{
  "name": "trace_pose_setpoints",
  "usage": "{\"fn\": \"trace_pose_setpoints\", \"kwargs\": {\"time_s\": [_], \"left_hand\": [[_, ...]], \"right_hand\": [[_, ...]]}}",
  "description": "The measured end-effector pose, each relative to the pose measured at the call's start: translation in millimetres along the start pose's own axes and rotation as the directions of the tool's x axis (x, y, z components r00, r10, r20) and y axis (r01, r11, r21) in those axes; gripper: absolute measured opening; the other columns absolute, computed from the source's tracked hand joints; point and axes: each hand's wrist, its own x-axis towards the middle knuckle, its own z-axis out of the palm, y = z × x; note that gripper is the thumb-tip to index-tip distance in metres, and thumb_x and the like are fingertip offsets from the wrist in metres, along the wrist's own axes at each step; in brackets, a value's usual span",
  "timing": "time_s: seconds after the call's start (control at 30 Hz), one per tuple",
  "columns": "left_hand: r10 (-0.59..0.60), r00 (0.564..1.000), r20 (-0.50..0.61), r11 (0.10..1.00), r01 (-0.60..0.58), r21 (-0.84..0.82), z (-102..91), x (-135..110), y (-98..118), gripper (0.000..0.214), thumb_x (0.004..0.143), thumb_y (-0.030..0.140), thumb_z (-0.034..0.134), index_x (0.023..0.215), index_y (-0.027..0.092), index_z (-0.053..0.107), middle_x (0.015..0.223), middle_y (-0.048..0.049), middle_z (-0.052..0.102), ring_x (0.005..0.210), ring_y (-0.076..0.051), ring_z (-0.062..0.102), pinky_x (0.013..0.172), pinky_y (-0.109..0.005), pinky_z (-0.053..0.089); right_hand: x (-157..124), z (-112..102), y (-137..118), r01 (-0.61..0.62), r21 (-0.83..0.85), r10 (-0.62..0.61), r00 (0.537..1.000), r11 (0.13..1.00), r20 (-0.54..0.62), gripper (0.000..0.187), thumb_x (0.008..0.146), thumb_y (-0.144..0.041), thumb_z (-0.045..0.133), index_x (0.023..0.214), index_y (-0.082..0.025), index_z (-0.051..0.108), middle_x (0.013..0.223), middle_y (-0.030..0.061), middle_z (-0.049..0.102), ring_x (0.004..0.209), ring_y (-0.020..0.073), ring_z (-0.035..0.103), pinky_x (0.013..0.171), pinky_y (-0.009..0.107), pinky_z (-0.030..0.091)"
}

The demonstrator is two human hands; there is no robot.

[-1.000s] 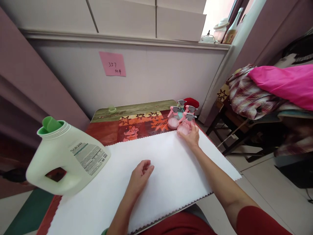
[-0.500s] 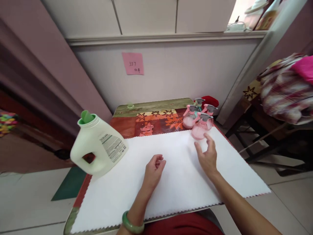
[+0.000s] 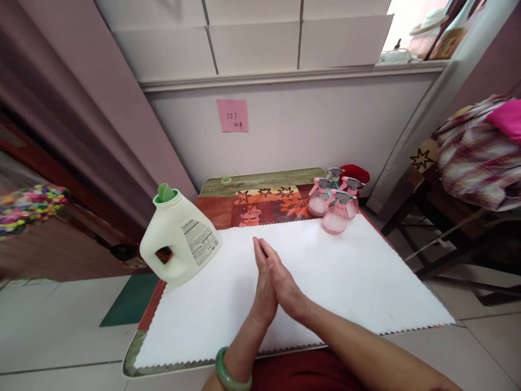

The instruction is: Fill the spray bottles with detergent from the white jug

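My left hand (image 3: 264, 290) and my right hand (image 3: 288, 288) are pressed palm to palm above the white cloth (image 3: 195, 326), fingers stretched out flat. Neither shows anything held. A green bangle (image 3: 233, 372) circles my left wrist. To the left stands a pale green detergent jug (image 3: 179, 239) with its mouth uncapped and a green spout showing inside. At the cloth's far right, a pink spray bottle (image 3: 335, 217) stands in front of several others, including another pink spray bottle (image 3: 318, 203) and a teal one (image 3: 334, 176) behind.
Behind the cloth, the patterned table top (image 3: 211, 214) shows, with a small green cap (image 3: 226, 180) near its back edge. A pink note (image 3: 233, 115) hangs on the wall. Plaid clothing (image 3: 474, 152) is heaped on a dark stool at right.
My right hand has moved left from beside the front pink spray bottle and now meets my left hand. My left fingers, curled before, are straightened. The view has shifted slightly.
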Motion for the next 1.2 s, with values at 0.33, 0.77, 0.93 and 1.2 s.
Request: {"fn": "trace_pose_setpoints", "kwargs": {"time_s": [0.33, 0.77, 0.93, 1.2], "left_hand": [[0.095, 0.985, 0.146, 0.993, -0.105, 0.062, 12.2, -24.1, 31.5, 0.053, 0.101, 0.048, 0.037, 0.147, 0.023, 0.045, 0.161, -0.0107, 0.036, 0.15, -0.024, 0.029, 0.122, -0.044, 0.023], [0.041, 0.999, 0.001, 0.996, -0.041, 0.081, -11.1, 2.4, 28.4, 0.031, 0.091, 0.045, 0.057, 0.072, 0.021, 0.057, 0.07, 0.0002, 0.06, 0.07, -0.016, 0.058, 0.072, -0.029, 0.046], [0.058, 0.996, 0.071, 0.991, -0.066, 0.114, -12.6, 6.4, 31.1, 0.024, 0.091, 0.042, 0.057, 0.08, 0.021, 0.059, 0.076, -0.0002, 0.064, 0.071, -0.016, 0.059, 0.07, -0.029, 0.047], [0.02, 0.998, 0.064, 0.984, -0.031, 0.177, -9.4, 2.0, 31.6, 0.015, 0.089, 0.034, 0.052, 0.099, 0.022, 0.053, 0.077, 0.0005, 0.064, 0.069, -0.017, 0.062, 0.066, -0.03, 0.047]], "right_hand": [[25.8, -34.0, 15.1, -0.123, -0.02, 0.109, 0.934, 0.992, -0.341, 0.067, 0.093, -0.071, 0.04, 0.137, -0.023, 0.057, 0.155, 0.0103, 0.047, 0.147, 0.0263, 0.038, 0.123, 0.048, 0.025], [18.1, -37.0, 9.1, -0.151, 0.023, 0.151, 0.939, 0.988, -0.31, 0.037, 0.081, -0.054, 0.07, 0.072, -0.02, 0.059, 0.06, -0.0038, 0.056, 0.053, 0.0116, 0.05, 0.055, 0.026, 0.044], [17.8, -33.9, 7.7, -0.124, -0.057, 0.102, 0.95, 0.991, -0.295, 0.033, 0.085, -0.051, 0.066, 0.073, -0.022, 0.056, 0.06, -0.0033, 0.058, 0.052, 0.0124, 0.05, 0.051, 0.025, 0.041], [10.4, -32.8, -1.8, -0.112, -0.307, 0.031, 0.966, 0.945, -0.257, 0.018, 0.089, -0.043, 0.061, 0.086, -0.025, 0.061, 0.062, -0.0032, 0.063, 0.053, 0.0158, 0.056, 0.056, 0.027, 0.042]]}}
